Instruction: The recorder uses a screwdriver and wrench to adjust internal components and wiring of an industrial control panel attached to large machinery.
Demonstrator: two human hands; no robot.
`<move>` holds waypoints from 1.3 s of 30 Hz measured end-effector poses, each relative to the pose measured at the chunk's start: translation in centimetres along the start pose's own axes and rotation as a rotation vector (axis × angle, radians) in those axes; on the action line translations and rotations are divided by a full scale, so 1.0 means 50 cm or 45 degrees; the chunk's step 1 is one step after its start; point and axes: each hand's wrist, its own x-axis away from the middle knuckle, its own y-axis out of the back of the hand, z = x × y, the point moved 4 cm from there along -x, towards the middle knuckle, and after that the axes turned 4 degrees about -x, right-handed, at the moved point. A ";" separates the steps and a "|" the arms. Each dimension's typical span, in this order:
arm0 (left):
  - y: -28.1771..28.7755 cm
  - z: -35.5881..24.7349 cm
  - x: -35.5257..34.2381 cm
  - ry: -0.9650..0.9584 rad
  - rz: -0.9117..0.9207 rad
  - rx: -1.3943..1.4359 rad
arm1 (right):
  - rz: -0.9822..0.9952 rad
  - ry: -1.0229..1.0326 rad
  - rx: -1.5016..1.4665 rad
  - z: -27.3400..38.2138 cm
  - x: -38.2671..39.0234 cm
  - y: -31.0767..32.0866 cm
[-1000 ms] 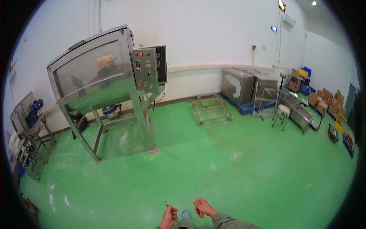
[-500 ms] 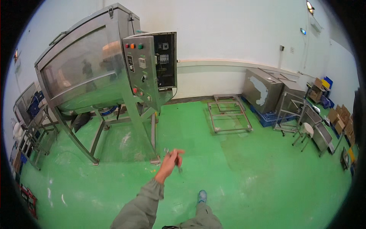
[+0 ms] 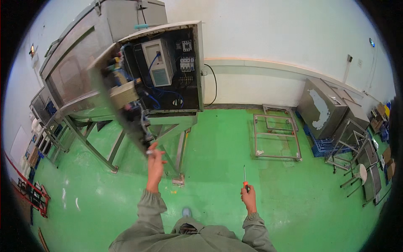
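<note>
In my right hand (image 3: 248, 197) is a screwdriver (image 3: 245, 183) with a red-orange and black handle, its thin shaft pointing up and away over the floor. My left hand (image 3: 155, 167) is at the lower edge of the control cabinet door (image 3: 100, 80). A small silver end of a wrench (image 3: 150, 152) shows at its fingertips; the rest is hidden by the hand. The door stands swung out to the left, blurred, with wiring on its inner face. Inside the cabinet (image 3: 174, 67) are a pale boxy drive unit (image 3: 157, 62), breakers (image 3: 187, 64) and blue cables (image 3: 168, 90).
Behind the cabinet stands a large steel machine (image 3: 75, 71) on legs. A wheeled metal frame (image 3: 277, 134) lies on the green floor. Farther right are steel boxes (image 3: 321, 109) on a blue pallet (image 3: 321, 145) and a round stool (image 3: 359, 172). Red equipment (image 3: 40, 197) sits at the left.
The cabinet door has swung farther open, uncovering its wired inside. My left hand has moved left and up to its edge. My right hand has come into view with the screwdriver. I am closer.
</note>
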 end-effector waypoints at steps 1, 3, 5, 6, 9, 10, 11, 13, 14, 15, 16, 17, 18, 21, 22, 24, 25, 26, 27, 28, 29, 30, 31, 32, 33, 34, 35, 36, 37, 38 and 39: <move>0.015 0.026 -0.019 0.013 -0.004 -0.011 | 0.043 -0.066 -0.102 0.050 -0.003 -0.022; 0.070 0.076 -0.061 0.003 -0.587 0.085 | 0.101 -0.092 -0.139 0.091 -0.031 -0.074; 0.015 0.071 -0.106 0.025 -0.364 0.147 | 0.214 -0.094 -0.205 0.117 -0.047 -0.138; -0.022 0.059 -0.132 0.025 -0.157 0.226 | 0.284 -0.077 -0.230 0.137 -0.060 -0.184; -0.134 0.032 -0.247 0.179 0.468 0.329 | 0.425 0.190 -0.074 0.265 -0.090 -0.344; -0.156 0.034 -0.283 0.223 0.629 0.360 | 0.457 0.273 -0.018 0.320 -0.095 -0.392; -0.169 0.034 -0.326 0.248 0.638 0.361 | 0.450 0.248 -0.010 0.356 -0.107 -0.430; -0.189 0.036 -0.398 0.259 0.831 0.313 | 0.448 0.355 -0.133 0.426 -0.122 -0.498; -0.191 0.040 -0.433 0.284 0.834 0.310 | 0.447 0.329 -0.129 0.463 -0.128 -0.526; -0.194 0.043 -0.470 0.273 0.775 0.326 | 0.427 0.307 -0.207 0.503 -0.138 -0.548; -0.202 0.038 -0.508 0.257 0.729 0.339 | 0.391 0.288 -0.293 0.537 -0.157 -0.569; -0.212 0.040 -0.535 0.283 0.751 0.329 | 0.333 0.373 -0.246 0.555 -0.183 -0.589; -0.213 0.045 -0.562 0.244 0.634 0.303 | 0.275 0.452 -0.196 0.566 -0.210 -0.612; -0.229 0.082 -0.636 -0.328 0.416 -0.014 | 0.193 0.595 -0.142 0.605 -0.303 -0.679; -0.231 0.073 -0.639 -0.883 0.288 -0.261 | 0.196 0.601 -0.148 0.626 -0.325 -0.695; -0.242 0.095 -0.646 -0.700 0.381 -0.443 | 0.155 0.578 -0.070 0.656 -0.357 -0.707; -0.233 0.109 -0.656 -0.521 0.422 -0.625 | 0.148 0.584 0.019 0.670 -0.367 -0.722; -0.217 0.122 -0.668 -0.341 0.446 -0.802 | 0.142 0.561 -0.007 0.679 -0.376 -0.736; -0.190 0.145 -0.694 -0.344 0.466 -0.828 | 0.136 0.609 0.053 0.690 -0.378 -0.753; -0.149 0.178 -0.725 -0.309 0.365 -0.952 | 0.138 0.655 0.113 0.699 -0.378 -0.770; -0.119 0.198 -0.738 -0.273 0.257 -1.079 | 0.147 0.630 0.087 0.702 -0.379 -0.786; -0.129 0.189 -0.728 -0.267 0.294 -1.106 | 0.177 0.767 0.114 0.704 -0.382 -0.795; -0.142 0.165 -0.724 -0.026 0.293 -0.832 | 0.202 0.914 0.142 0.706 -0.390 -0.805; -0.155 0.165 -0.718 0.217 0.284 -0.556 | 0.187 0.883 0.128 0.697 -0.407 -0.820; -0.159 0.169 -0.726 0.218 0.288 -0.588 | 0.222 0.746 0.001 0.691 -0.422 -0.848; -0.175 0.173 -0.740 0.228 0.356 -0.266 | 0.261 0.610 -0.120 0.688 -0.425 -0.869; -0.184 0.175 -0.747 0.237 0.419 0.060 | 0.267 0.596 -0.137 0.688 -0.423 -0.884; -0.207 0.162 -0.731 0.209 0.380 0.113 | 0.256 0.486 -0.217 0.680 -0.425 -0.891; -0.209 0.158 -0.733 0.213 0.381 0.097 | 0.247 0.389 -0.299 0.677 -0.424 -0.894; -0.211 0.157 -0.738 0.230 0.385 0.117 | 0.268 0.447 -0.411 0.670 -0.425 -0.902; -0.211 0.158 -0.745 0.248 0.388 0.139 | 0.272 0.436 -0.421 0.667 -0.425 -0.904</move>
